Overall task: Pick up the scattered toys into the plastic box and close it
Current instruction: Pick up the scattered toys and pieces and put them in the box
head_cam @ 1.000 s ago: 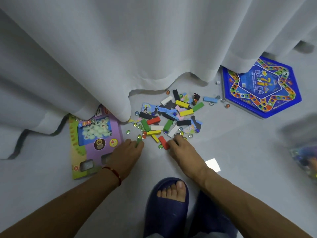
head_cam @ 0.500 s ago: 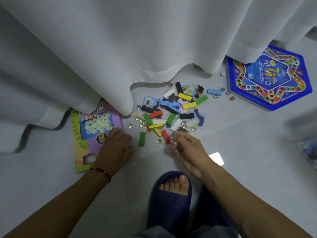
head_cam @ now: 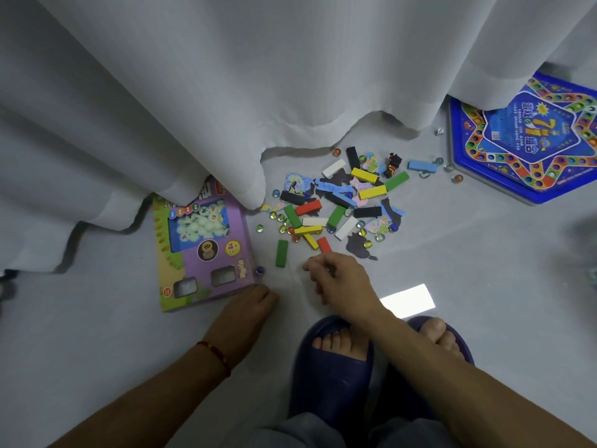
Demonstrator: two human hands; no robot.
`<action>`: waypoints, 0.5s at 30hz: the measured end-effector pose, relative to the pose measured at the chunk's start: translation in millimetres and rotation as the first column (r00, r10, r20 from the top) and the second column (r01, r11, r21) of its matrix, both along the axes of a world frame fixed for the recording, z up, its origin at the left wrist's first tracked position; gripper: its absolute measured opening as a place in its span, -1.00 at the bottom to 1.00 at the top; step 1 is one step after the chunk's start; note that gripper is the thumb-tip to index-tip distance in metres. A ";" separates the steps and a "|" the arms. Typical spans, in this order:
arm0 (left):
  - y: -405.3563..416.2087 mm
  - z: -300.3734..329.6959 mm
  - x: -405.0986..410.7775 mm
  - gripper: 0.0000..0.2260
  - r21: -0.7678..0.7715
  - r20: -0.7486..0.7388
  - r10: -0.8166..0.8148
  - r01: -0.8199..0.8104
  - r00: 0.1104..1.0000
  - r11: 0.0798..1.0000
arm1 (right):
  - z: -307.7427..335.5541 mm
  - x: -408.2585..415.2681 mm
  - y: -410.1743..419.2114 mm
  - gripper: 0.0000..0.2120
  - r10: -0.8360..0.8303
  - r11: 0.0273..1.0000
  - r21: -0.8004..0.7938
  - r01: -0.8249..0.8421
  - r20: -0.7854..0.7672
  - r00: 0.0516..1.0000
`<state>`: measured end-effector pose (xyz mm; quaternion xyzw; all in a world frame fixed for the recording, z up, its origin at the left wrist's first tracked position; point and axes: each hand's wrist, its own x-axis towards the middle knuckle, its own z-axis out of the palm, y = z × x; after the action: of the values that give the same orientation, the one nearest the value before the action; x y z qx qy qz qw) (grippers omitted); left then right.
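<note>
A pile of scattered toys [head_cam: 342, 205] lies on the grey floor: coloured wooden blocks, foam puzzle pieces and several glass marbles. One green block [head_cam: 281, 252] lies apart at the pile's near left. My right hand [head_cam: 339, 279] hovers at the pile's near edge, its fingers curled around small marbles; a green marble [head_cam: 311, 259] shows at its fingertips. My left hand [head_cam: 247, 307] is low at the near right corner of a purple toy carton [head_cam: 200, 253], its fingers bent down; I cannot tell whether it holds anything. No plastic box is plainly in view.
A white curtain [head_cam: 258, 76] hangs over the floor behind the pile and covers part of the carton. A blue hexagonal game board [head_cam: 529, 147] lies at the far right, with a die [head_cam: 439, 131] beside it. My feet in dark slippers [head_cam: 332, 367] stand just behind my hands.
My left hand slid off the purple carton back toward me. My right hand drew back a little from the pile with its fingers curled. The view shifted slightly left.
</note>
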<state>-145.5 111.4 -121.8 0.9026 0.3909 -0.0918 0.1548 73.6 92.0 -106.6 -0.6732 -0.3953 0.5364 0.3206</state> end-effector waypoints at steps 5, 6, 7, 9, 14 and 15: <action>36.3 23.3 33.3 -0.70 0.151 -0.020 0.206 -0.200 0.978 0.968 | -19.6 3.6 3.1 -0.71 0.275 0.874 0.186 -0.449 0.573 0.772; 43.4 28.5 39.3 -0.73 0.154 -0.076 0.236 -0.222 0.969 0.963 | -20.0 2.6 6.5 -0.70 0.350 0.837 0.127 -0.533 0.624 0.699; 48.3 31.8 44.7 -0.77 0.145 -0.148 0.250 -0.229 0.957 0.962 | -19.9 1.3 10.3 -0.71 0.411 0.795 0.063 -0.603 0.675 0.612; 51.4 36.1 53.0 -0.81 0.149 -0.283 0.216 -0.180 0.934 0.972 | -17.6 -0.4 17.1 -0.76 0.457 0.734 -0.022 -0.679 0.756 0.469; 50.8 32.1 57.9 -0.77 0.157 -0.414 0.161 -0.104 0.896 0.982 | -14.3 -3.1 28.4 -0.84 0.476 0.727 -0.088 -0.681 0.780 0.407; 50.9 31.1 58.6 -0.77 0.159 -0.426 0.146 -0.085 0.893 0.984 | -14.0 -3.7 28.6 -0.83 0.477 0.733 -0.090 -0.674 0.775 0.415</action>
<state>-87.0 162.3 -90.6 0.8427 0.4741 -0.2551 0.0066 69.9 120.5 -120.6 -0.6093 -0.7587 0.2304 -0.0030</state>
